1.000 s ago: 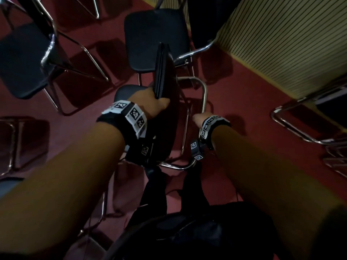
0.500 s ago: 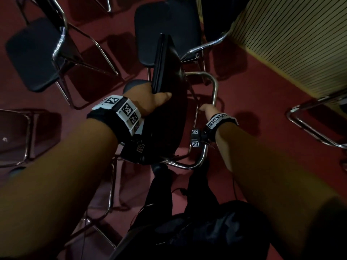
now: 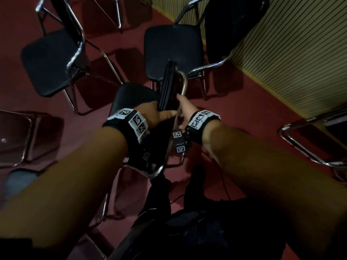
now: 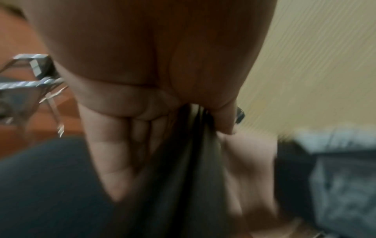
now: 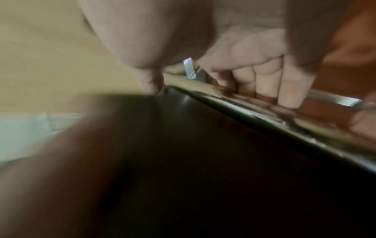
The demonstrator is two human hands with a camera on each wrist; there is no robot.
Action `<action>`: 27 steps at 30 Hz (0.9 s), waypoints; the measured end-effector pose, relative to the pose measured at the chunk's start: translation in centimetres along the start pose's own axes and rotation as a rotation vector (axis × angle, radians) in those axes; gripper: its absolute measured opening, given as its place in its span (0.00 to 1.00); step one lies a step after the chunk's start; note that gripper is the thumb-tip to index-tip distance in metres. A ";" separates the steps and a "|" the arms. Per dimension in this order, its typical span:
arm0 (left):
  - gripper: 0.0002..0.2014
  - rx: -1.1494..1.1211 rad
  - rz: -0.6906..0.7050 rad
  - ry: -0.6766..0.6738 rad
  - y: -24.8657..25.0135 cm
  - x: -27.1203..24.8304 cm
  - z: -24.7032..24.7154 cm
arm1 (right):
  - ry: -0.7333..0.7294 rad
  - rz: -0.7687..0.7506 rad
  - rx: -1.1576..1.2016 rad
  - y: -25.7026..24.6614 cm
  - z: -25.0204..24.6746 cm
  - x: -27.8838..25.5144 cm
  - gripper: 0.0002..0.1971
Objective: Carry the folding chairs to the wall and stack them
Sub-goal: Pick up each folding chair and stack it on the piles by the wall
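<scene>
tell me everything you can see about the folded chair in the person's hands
The folded chair is black padded panels pressed flat together on a shiny chrome tube frame. It is held edge-up, tilted away from the person, above the red floor among open chairs. The left hand pinches the padded edge, thumb on one side and fingers on the other. The right hand curls its fingers round the chrome tube beside the panels. Its lower end is hidden behind the arms.

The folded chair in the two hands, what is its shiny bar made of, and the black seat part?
The shiny bar of the folded chair looks like chromed metal tube: it is silvery and mirrors the light. The black seat part looks like smooth vinyl or leather-like padding, with a dull sheen; which one cannot be told. The left hand grips the pad, the right hand the bar.
</scene>
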State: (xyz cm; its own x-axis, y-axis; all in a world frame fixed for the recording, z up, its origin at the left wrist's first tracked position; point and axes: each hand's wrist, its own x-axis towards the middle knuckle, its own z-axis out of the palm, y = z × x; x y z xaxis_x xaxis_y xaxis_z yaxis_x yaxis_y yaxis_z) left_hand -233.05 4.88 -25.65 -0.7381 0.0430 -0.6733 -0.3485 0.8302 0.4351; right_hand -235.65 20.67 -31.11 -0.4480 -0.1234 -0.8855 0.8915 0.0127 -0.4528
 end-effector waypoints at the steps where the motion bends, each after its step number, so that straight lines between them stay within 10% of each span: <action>1: 0.33 -0.007 -0.011 -0.005 -0.2 0.0 -0.1 | -0.007 -0.016 -0.027 -0.7 0.8 -0.7 0.27; 8: 0.48 -0.025 0.012 -0.082 -2.6 0.8 0.0 | -0.036 0.049 -0.173 -1.8 2.6 -3.3 0.52; 11: 0.51 -0.003 0.012 -0.094 -2.7 1.1 0.3 | 0.019 -0.059 -0.233 -2.7 2.9 -4.2 0.37; 21: 0.57 -0.063 -0.037 -0.103 -3.5 1.0 0.0 | 0.147 -0.108 -0.293 -3.1 4.1 -5.1 0.36; 27: 0.63 -0.176 0.027 -0.155 -3.2 1.5 0.8 | 0.139 -0.076 -0.299 -2.9 3.0 -4.4 0.57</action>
State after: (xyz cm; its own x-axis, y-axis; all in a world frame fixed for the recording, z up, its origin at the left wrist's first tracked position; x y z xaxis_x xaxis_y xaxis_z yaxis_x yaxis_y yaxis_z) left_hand -232.61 2.73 -28.56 -0.6559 0.1593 -0.7378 -0.4357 0.7183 0.5424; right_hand -236.11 18.15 -25.58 -0.5359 0.0006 -0.8443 0.8051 0.3015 -0.5108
